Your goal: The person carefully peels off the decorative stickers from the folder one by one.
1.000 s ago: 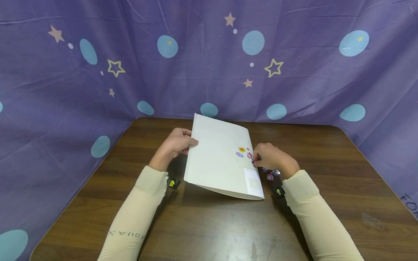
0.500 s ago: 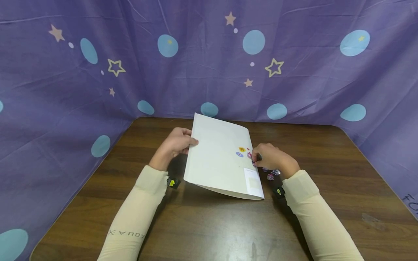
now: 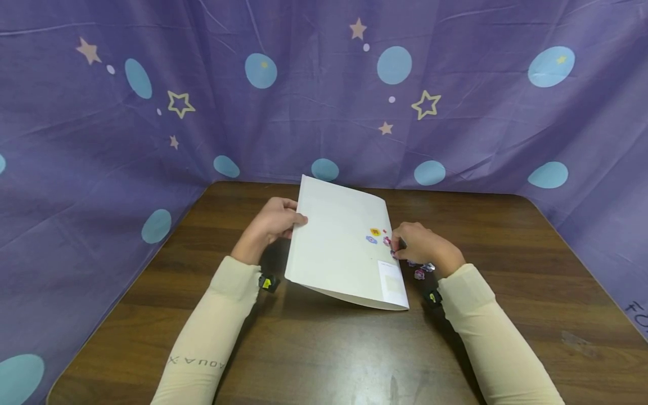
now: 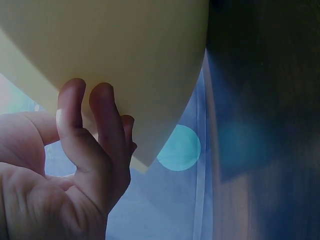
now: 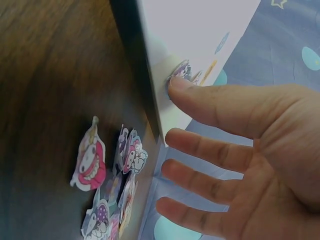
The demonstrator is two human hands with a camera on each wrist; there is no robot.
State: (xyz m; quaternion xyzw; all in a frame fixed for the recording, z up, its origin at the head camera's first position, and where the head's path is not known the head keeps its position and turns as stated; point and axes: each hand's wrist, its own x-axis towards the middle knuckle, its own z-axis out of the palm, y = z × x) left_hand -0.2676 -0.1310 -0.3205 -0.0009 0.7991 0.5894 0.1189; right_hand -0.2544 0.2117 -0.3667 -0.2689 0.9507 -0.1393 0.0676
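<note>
A white folder (image 3: pixel 339 242) stands tilted over the table, its lower edge bowed. My left hand (image 3: pixel 275 219) holds its left edge, thumb on top; the left wrist view shows fingers (image 4: pixel 102 107) against the underside. My right hand (image 3: pixel 422 243) is at the right edge. In the right wrist view its thumb (image 5: pixel 215 107) touches a cartoon sticker (image 5: pixel 184 69) on the folder's face, while three fingers reach out straight. Close by on the folder are a yellow sticker (image 3: pixel 375 232) and a blue sticker (image 3: pixel 371 239). A pale label (image 3: pixel 392 281) marks the lower right corner.
Several loose cutout stickers (image 5: pixel 91 162) lie on the wooden table (image 3: pixel 354 360) beside and below my right hand. A purple curtain (image 3: pixel 314 101) with stars and blue ovals hangs behind the table. A clear scrap (image 3: pixel 577 340) lies at the right.
Almost nothing differs. Both hands and the folder keep their places, with only a very slight shift of the head view.
</note>
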